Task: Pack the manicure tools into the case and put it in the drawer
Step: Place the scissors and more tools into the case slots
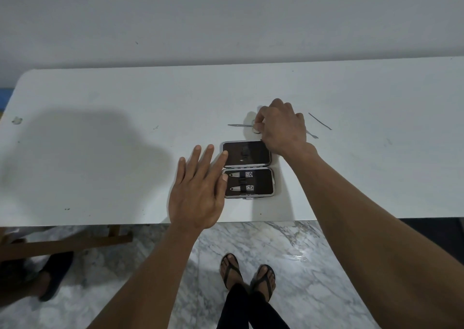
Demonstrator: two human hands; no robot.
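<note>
A small black manicure case [248,169] with a silver rim lies open on the white table [100,153]. Its near half holds two nail clippers [241,181] under straps. My left hand [198,190] rests flat and open at the case's left edge, fingertips touching it. My right hand [278,125] is just beyond the case, fingers pinched on small scissors [241,125] whose blades point left; the handles are mostly hidden by my fingers. A thin metal tool [312,134] pokes out from under the right hand. Another thin rod [320,121] lies further right.
The table's front edge runs just below the case; a wall stands behind the table. Marble floor and my sandalled feet [247,276] are below. Another person's foot in a dark sandal [54,276] and a wooden frame [65,243] are at the lower left.
</note>
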